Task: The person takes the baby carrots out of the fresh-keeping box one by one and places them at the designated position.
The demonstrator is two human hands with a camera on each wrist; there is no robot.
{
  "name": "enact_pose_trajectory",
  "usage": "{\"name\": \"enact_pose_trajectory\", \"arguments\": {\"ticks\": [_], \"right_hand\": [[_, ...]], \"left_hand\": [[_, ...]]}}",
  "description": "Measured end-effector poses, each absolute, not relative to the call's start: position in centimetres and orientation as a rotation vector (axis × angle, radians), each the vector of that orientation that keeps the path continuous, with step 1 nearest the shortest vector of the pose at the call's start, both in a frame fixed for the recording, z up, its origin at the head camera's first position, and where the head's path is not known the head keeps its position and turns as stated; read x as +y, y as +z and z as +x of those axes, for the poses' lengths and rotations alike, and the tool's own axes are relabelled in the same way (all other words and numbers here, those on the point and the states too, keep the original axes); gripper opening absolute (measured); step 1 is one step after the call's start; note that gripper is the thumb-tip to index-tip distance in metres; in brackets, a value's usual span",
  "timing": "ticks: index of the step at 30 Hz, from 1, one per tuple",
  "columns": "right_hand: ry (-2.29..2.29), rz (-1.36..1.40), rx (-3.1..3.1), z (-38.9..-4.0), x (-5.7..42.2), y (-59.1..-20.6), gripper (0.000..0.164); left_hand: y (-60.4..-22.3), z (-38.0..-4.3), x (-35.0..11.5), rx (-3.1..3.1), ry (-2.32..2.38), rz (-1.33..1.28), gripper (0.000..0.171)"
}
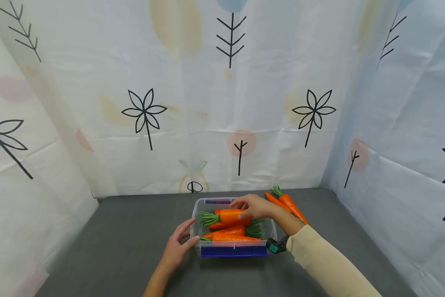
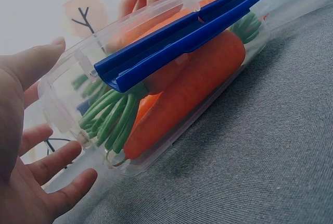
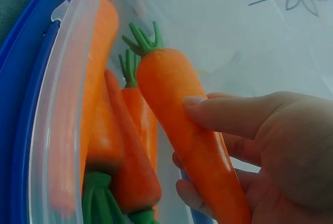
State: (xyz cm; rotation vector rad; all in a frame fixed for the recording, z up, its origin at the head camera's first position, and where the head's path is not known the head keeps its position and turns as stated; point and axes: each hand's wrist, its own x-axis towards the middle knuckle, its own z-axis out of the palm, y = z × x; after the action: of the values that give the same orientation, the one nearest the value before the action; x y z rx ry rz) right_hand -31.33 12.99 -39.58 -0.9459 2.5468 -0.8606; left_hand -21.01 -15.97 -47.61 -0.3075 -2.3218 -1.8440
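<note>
The carrot pinched by the right hand could be dropped if held loosely, the left hand spread beside the box.

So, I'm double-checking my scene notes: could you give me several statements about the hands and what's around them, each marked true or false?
1. The right hand grips an orange carrot with green stems. True.
2. The left hand grips a carrot too. False; it holds none and is at the left end of the clear rectangular plastic box.
3. A long blue plastic latch is on the box's near side. True.
4. Every carrot is inside the box. False; two tapered orange carrots lie outside on the dark grey table.
</note>
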Motion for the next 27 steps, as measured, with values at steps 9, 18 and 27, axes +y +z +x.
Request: {"name": "enact_pose_trajectory", "arguments": {"ticks": [9, 18, 27], "right_hand": [[-1.026, -0.901, 2.611, -30.0, 15.6, -38.9, 0.039], [-1.227, -0.819, 2.711, -29.1, 18.4, -39.0, 0.035], [-1.385, -0.640, 2.874, -29.1, 21.2, -40.2, 0.036]], "left_hand": [[-46.3, -20.2, -15.8, -2.333, -1.834, -0.321, 0.053], [-46.4, -20.3, -15.6, -2.309, -1.843, -0.323, 0.051], [-46.2, -20.1, -15.7, -2.338, -1.834, -0.311, 0.052]]}}
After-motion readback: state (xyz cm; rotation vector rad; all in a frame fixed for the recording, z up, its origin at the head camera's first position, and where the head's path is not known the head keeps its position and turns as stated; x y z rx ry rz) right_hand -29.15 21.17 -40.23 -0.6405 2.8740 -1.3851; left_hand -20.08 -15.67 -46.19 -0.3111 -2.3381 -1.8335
